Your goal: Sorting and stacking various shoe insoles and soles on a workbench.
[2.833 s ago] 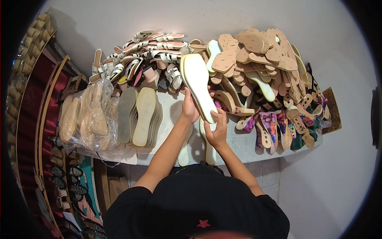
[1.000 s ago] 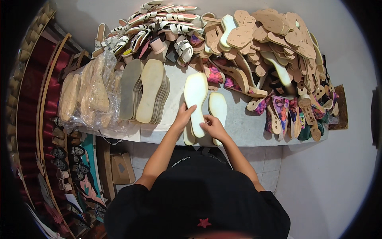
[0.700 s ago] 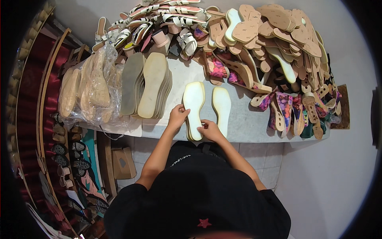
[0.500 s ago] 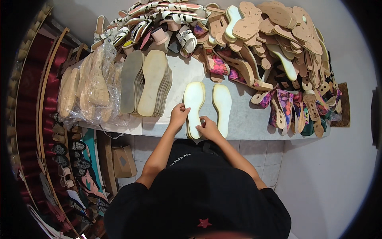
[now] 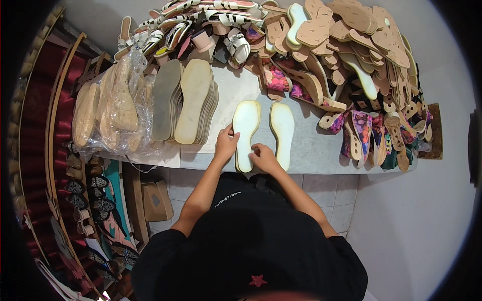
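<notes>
Two small stacks of pale, mint-white shoe insoles lie side by side on the table, the left insole stack (image 5: 246, 118) and the right insole stack (image 5: 282, 120). My left hand (image 5: 227, 144) is closed on the outer edge of the left stack, thumb on top at its waist. Along the same stack's inner edge, near the heel, my right hand (image 5: 263, 158) has its fingers bent and its thumb against the insole. Fingertips under the edges are hidden. Neither hand touches the right stack.
Taller piles of grey soles (image 5: 167, 100) and beige soles (image 5: 195, 100) stand to the left, beside plastic-wrapped wedge heels (image 5: 123, 108). White strappy sandals (image 5: 201, 20) and tan insoles (image 5: 351, 30) heap along the back. Floral wedge sandals (image 5: 359, 133) lie at right.
My right thumb and fingers have shifted slightly up along the insole's inner edge. My left hand keeps its grip at the outer edge. The whole view has moved a little.
</notes>
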A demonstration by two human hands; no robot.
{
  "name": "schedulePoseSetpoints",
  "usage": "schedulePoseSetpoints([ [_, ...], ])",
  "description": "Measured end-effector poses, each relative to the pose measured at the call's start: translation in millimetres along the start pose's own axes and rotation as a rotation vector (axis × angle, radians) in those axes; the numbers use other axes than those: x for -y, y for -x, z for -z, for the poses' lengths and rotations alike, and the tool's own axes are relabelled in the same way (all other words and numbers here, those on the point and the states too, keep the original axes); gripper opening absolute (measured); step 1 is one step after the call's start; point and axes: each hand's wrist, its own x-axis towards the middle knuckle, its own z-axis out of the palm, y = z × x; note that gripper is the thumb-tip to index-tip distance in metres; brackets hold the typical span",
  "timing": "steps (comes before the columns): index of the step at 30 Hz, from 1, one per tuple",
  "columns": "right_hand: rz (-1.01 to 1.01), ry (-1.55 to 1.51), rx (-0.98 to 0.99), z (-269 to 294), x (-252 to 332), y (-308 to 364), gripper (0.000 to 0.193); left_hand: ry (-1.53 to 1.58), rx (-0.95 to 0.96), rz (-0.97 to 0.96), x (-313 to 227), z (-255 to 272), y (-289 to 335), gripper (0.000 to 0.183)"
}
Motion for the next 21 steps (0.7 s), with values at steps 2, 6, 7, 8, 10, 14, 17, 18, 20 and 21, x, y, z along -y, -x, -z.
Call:
schedulePoseSetpoints([
  [2,0.037,-0.038,-0.136,-2,-5,-9,0.047,-0.025,-0.039,-0.005,-1,0,-2,0.04],
  [6,0.073,-0.232,-0.254,0,-5,-31,0.056,0.119,-0.137,-0.191,5,-7,-23,0.039],
  [7,0.147,-0.251,-0.296,0,-5,-37,0.06,0.222,-0.144,-0.214,3,-9,-27,0.038],
  [8,0.147,-0.251,-0.297,-3,-7,-46,0.06,0.222,-0.144,-0.215,7,-11,-33,0.038],
  [10,0.148,-0.291,-0.313,-10,-9,-60,0.066,0.319,-0.073,-0.182,16,-16,-42,0.038],
  [14,0.158,-0.386,-0.306,-15,0,-66,0.074,0.367,-0.024,-0.103,15,-23,-42,0.04],
  [17,0.171,-0.451,-0.326,-15,0,-68,0.077,0.222,-0.039,-0.176,3,-25,-37,0.043],
  [18,0.172,-0.45,-0.309,-13,0,-67,0.077,0.146,-0.067,-0.215,0,-26,-35,0.045],
  [20,0.173,-0.448,-0.291,-12,0,-67,0.078,0.07,-0.096,-0.253,-3,-27,-33,0.047],
  [21,0.18,-0.464,-0.284,-13,0,-66,0.079,0.07,-0.103,-0.251,-4,-28,-32,0.048],
])
